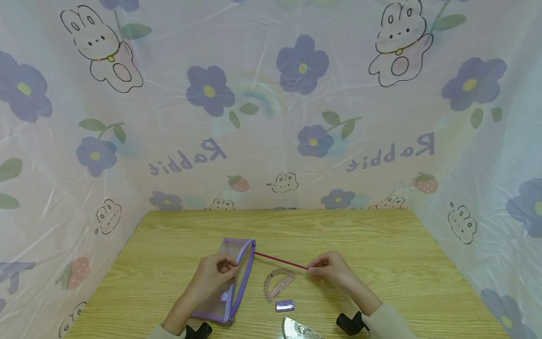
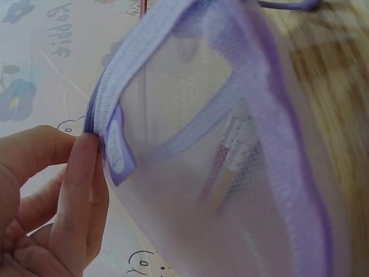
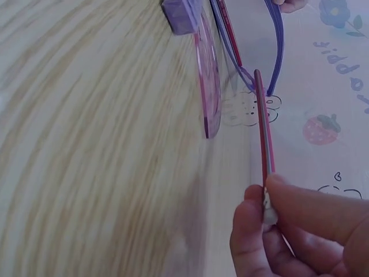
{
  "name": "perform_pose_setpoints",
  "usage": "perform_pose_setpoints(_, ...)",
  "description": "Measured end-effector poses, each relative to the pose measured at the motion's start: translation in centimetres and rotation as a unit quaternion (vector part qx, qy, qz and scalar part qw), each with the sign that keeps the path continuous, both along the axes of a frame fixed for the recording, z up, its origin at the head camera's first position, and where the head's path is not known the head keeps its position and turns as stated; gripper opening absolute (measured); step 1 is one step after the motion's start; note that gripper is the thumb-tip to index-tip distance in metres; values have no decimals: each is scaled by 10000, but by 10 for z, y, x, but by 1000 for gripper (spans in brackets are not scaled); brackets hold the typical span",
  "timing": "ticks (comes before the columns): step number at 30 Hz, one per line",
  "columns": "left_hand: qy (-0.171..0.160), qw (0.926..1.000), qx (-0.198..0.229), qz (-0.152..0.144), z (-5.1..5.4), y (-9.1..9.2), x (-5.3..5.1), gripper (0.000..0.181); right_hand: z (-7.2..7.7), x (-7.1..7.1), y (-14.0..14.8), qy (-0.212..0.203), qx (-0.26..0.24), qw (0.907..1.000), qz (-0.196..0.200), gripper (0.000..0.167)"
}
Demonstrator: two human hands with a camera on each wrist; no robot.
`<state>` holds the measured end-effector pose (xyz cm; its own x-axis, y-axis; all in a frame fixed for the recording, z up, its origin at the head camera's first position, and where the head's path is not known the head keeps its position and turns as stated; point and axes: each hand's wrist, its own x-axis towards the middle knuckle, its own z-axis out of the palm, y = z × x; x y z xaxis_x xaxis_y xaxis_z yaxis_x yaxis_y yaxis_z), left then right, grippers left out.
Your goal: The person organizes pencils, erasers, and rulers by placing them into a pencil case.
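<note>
My left hand (image 1: 214, 273) pinches the zipper edge of a see-through mesh pencil pouch (image 1: 215, 308) with purple trim, its mouth held apart and facing right. Inside, pencils with pale ends (image 2: 239, 130) show through the mesh in the left wrist view. Between thumb and fingers my right hand (image 1: 332, 267) holds a thin red pencil (image 1: 281, 260) by its white end. The pencil's far end points left and reaches the pouch mouth in the head view; how far it enters, I cannot tell. The right wrist view shows the pencil's striped side (image 3: 264, 133).
Between the hands lie a pink clear protractor (image 1: 279, 285) and a small purple block (image 1: 284, 305). A clear fan-shaped ruler piece (image 1: 298, 329) lies at the front edge of view. The wooden table (image 1: 360, 235) meets a printed curtain (image 1: 262, 141) behind and at both sides.
</note>
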<state>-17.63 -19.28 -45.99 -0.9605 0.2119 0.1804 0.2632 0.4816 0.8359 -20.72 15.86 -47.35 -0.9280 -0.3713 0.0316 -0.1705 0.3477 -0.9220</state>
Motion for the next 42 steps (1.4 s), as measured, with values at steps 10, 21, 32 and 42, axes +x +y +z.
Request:
perform_pose_setpoints(10, -106, 9999, -20, 49, -1, 1, 0, 5, -1, -5, -20, -153, 69, 9997, -163, 9)
perform_pose_setpoints(21, 51, 10000, -34, -9, -3, 0, 0, 5, -3, -12, -40, -293, -88, 9989, -347, 8)
perform_pose_setpoints(32, 28, 10000, -33, -81, -3, 1, 0, 5, -5, -16, -52, -307, -239, 9986, -369, 9)
perform_pose_setpoints(42, 5, 9999, -63, -80, -3, 0, 0, 5, -5, -19, -65, -277, -184, 9983, -476, 7)
